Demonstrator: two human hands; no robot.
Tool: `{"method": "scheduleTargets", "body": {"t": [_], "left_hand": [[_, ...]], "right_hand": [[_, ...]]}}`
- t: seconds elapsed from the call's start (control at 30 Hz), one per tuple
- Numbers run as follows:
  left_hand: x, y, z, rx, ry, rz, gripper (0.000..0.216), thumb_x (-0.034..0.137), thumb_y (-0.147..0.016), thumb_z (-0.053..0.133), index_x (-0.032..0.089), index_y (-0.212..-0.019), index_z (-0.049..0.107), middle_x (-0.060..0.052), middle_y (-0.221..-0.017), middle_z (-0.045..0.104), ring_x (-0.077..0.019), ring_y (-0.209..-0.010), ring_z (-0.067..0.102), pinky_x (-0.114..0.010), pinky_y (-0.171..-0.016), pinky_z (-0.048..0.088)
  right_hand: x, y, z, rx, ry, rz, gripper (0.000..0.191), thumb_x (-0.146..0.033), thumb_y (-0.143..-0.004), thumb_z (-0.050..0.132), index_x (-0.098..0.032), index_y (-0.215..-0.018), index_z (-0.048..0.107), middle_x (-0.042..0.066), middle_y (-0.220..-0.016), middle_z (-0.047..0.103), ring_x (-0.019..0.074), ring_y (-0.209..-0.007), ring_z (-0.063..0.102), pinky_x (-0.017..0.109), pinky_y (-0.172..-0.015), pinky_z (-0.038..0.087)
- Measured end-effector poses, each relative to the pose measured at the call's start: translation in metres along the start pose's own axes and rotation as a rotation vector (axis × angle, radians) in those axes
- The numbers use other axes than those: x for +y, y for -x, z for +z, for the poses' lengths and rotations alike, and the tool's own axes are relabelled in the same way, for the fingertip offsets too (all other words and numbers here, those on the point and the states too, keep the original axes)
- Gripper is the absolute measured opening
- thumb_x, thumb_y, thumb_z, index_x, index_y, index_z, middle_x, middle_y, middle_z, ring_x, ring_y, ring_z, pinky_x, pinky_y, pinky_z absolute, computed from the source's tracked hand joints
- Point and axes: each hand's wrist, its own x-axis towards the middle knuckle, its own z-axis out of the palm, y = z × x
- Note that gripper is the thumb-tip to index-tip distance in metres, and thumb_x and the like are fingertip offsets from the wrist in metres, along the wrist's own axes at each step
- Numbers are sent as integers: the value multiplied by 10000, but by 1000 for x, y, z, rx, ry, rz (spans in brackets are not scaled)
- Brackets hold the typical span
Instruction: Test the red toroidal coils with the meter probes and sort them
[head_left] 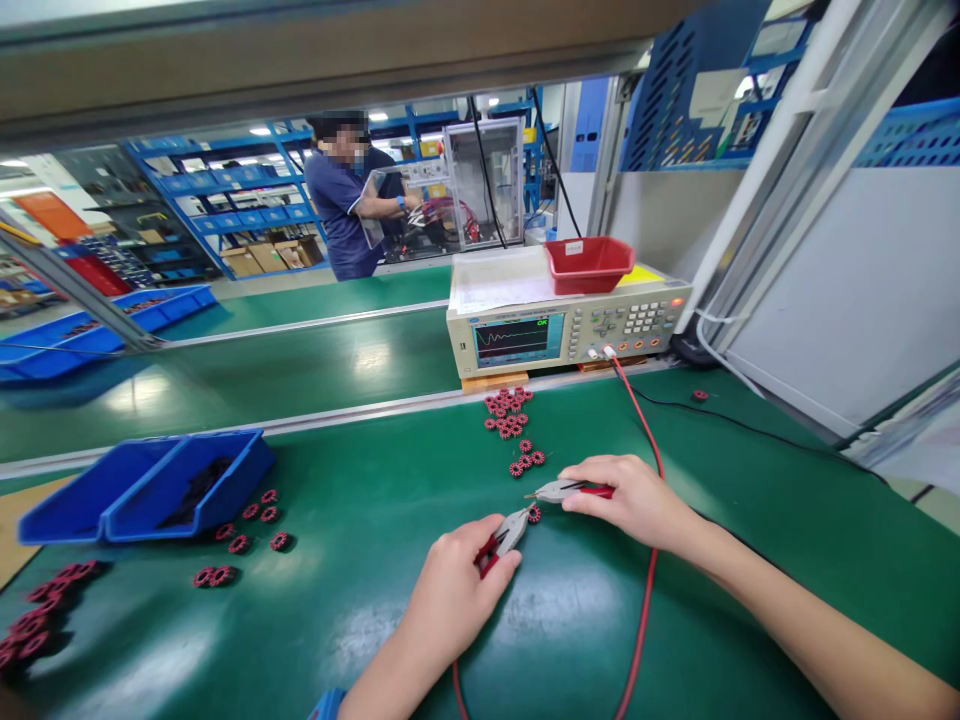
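My left hand is closed around a test clip with red-lined handles, its jaws pointing up and right. In my right hand is a second test clip, pointing left. Between the two tips sits a small red-and-black wound toroid coil, close to the green bench top; whether both jaws grip its leads is too small to tell. Beyond my hands stands a bench tester, its screen showing a decaying wave and a green OK.
Loose toroid coils lie before the tester, with others at left by two blue bins. A red tray rests on the tester. The red cable crosses the bench. Another person stands behind.
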Motion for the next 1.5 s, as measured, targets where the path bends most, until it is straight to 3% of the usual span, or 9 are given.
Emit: {"method": "scheduleTargets", "body": {"t": [0.37,1.1,1.5], "left_hand": [[2,-1,-3,-10,-30,-14,208,295,-834,504,192,-940,651,5,-698,635,-146,-602,527,-221,-567,389],[1,-1,-2,-2,-36,-5,209,290,-830,503,199,-948,649,5,-704,650,-152,-609,556,-220,-574,397],[1,-2,-3,-16,-4,-27,225,294,-829,515,202,-996,634,-6,-835,686,-167,-706,595,-238,-653,427]], "right_hand": [[16,3,-12,-50,-101,34,311,-474,-795,587,-259,-990,699,30,-971,701,212,-856,637,309,-752,483],[9,2,-10,-98,-74,-25,293,-458,-792,599,-252,-972,702,24,-904,708,187,-790,634,254,-676,460],[16,3,-17,-105,-126,-50,294,-438,-807,596,-231,-989,697,19,-898,705,170,-779,631,243,-686,449]]}}
